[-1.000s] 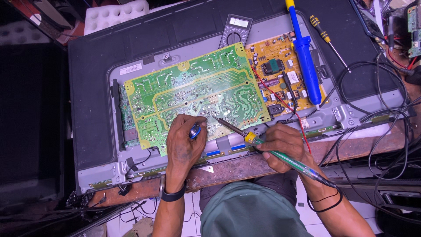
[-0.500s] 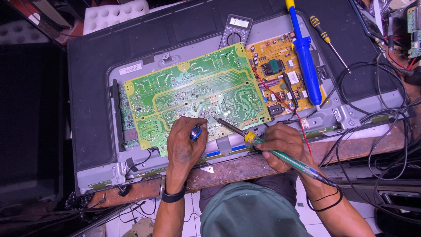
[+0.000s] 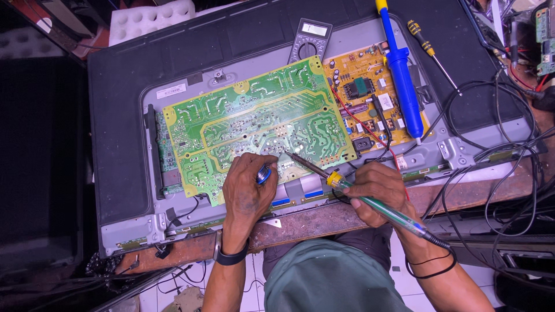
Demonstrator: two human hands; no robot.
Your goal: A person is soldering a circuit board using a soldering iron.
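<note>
A large green circuit board (image 3: 254,127) lies solder side up on the back of a flat television panel (image 3: 115,115). My right hand (image 3: 376,190) grips a green-handled soldering iron (image 3: 347,185); its tip touches the board's near edge around the middle. My left hand (image 3: 245,193) rests on the board's lower edge and holds a small blue spool (image 3: 263,173), probably solder, close to the tip.
A yellow circuit board (image 3: 361,95) sits to the right with a blue desoldering pump (image 3: 400,75) lying over it. A multimeter (image 3: 309,37) rests at the back, a screwdriver (image 3: 430,55) at right. Black cables (image 3: 491,144) tangle at the right edge. White foam (image 3: 150,20) sits at the far left.
</note>
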